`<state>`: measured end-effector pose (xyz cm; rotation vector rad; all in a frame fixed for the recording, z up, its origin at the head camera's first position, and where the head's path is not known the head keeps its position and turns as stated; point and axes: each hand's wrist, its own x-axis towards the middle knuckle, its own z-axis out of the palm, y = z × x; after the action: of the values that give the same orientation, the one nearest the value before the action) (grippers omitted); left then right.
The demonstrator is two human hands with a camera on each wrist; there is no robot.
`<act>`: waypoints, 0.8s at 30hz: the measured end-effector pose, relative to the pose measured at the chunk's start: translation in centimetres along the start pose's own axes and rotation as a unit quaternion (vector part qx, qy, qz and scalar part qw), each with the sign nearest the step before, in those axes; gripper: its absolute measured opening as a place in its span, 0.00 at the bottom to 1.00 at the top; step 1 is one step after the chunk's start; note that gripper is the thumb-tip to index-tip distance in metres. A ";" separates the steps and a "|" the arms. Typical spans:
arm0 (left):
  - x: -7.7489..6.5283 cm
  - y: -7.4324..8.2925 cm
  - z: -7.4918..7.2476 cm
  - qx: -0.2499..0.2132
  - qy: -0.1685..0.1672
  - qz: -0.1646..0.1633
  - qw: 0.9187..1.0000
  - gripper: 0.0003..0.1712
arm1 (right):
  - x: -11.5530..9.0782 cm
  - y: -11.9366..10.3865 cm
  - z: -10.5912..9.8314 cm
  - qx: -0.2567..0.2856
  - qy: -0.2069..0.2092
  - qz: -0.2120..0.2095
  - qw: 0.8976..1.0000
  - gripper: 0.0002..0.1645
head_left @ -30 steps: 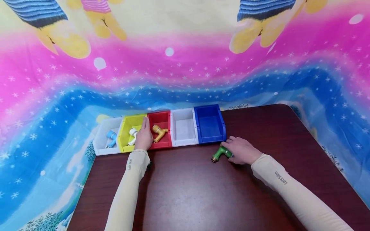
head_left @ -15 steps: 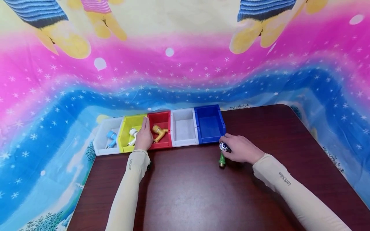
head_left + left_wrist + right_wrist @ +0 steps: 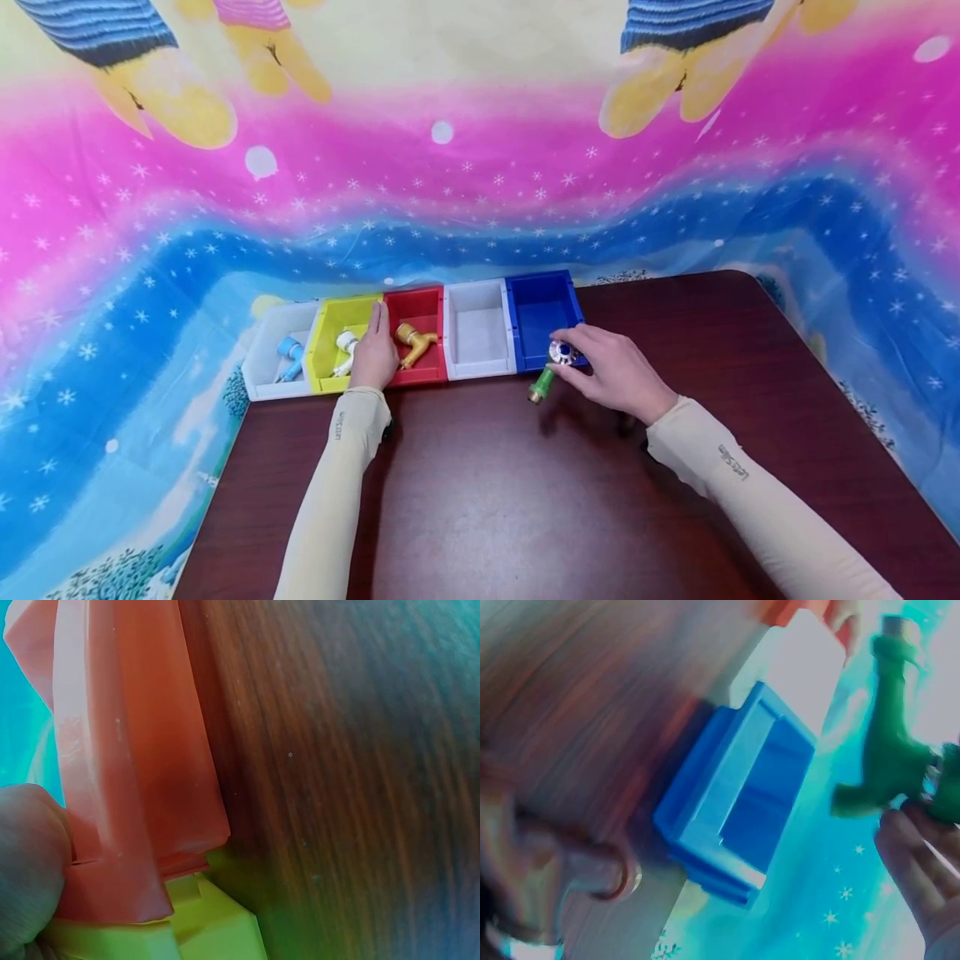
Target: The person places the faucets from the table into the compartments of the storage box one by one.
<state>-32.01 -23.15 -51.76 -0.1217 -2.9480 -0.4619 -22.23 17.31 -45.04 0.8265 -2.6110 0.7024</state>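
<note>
My right hand (image 3: 618,375) pinches a green tap (image 3: 542,385) by its knob end, between thumb and fingers. The tap is raised off the table, in front of the blue bin (image 3: 546,367) and overlapping its front right corner in the head view. In the right wrist view the green tap (image 3: 891,754) shows its spout and threaded end. My left hand (image 3: 375,357) lies with straight fingers over the wall between the yellow bin (image 3: 322,367) and the red bin (image 3: 416,377). A white tap (image 3: 345,343) is partly hidden by this hand; a golden-yellow tap (image 3: 412,343) lies in the red bin.
A blue tap (image 3: 290,357) lies in the leftmost white bin (image 3: 258,387). Another white bin (image 3: 480,369) stands between red and blue. A brownish metallic tap (image 3: 562,877) lies on the table, mostly hidden beneath my right wrist in the head view. Patterned cloth rises behind the table (image 3: 487,500).
My right hand has lifted the green tap from the table, turned it knob-end up and carried it left toward the blue bin. The left hand stays in place.
</note>
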 end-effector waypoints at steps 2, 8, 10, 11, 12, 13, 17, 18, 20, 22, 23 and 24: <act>0.1 0.1 0.0 -0.001 0.000 -0.001 1.000 0.44 | 0.4 -0.1 0.0 0.004 0.028 -0.010 1.000 0.28; 0.2 0.6 0.0 -0.007 -0.010 -0.014 1.000 0.45 | 1.5 -0.4 0.2 0.009 0.074 0.015 0.997 0.33; 0.2 0.7 0.1 -0.006 -0.013 -0.014 1.000 0.45 | 1.7 -0.4 0.3 0.010 0.081 0.031 0.996 0.33; 0.2 0.8 0.1 -0.004 -0.014 -0.013 1.000 0.45 | 1.8 -0.5 0.3 0.009 0.084 0.038 0.996 0.33; 0.2 0.8 0.1 -0.004 -0.014 -0.012 1.000 0.45 | 2.0 -0.5 0.4 0.008 0.085 0.043 0.995 0.33; 0.2 0.8 0.1 -0.003 -0.013 -0.011 1.000 0.45 | 2.1 -0.6 0.5 0.007 0.084 0.047 0.995 0.33; 0.2 0.4 0.2 0.000 -0.002 -0.005 1.000 0.45 | 2.7 -1.1 0.9 0.002 0.075 0.049 0.996 0.31; 0.2 0.2 0.2 0.000 0.002 -0.004 1.000 0.45 | 2.9 -1.2 1.0 0.003 0.074 0.045 0.996 0.31; 0.1 0.0 0.2 -0.001 0.002 -0.004 1.000 0.45 | 3.3 -1.3 1.3 0.010 0.078 0.037 0.996 0.29; 0.1 -0.1 0.1 -0.002 -0.002 -0.006 1.000 0.45 | 3.7 -1.4 1.6 0.027 0.092 0.027 0.995 0.29; 0.0 -0.2 0.0 -0.002 -0.004 -0.008 1.000 0.45 | 3.9 -1.5 1.8 0.039 0.100 0.021 0.994 0.29; 0.0 -0.3 -0.1 -0.002 -0.008 -0.011 1.000 0.46 | 4.2 -1.6 1.9 0.051 0.110 0.015 0.992 0.29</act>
<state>-32.01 -23.43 -51.70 -0.0928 -2.9673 -0.4722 -24.79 13.30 -44.24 0.6944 -2.4119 0.8885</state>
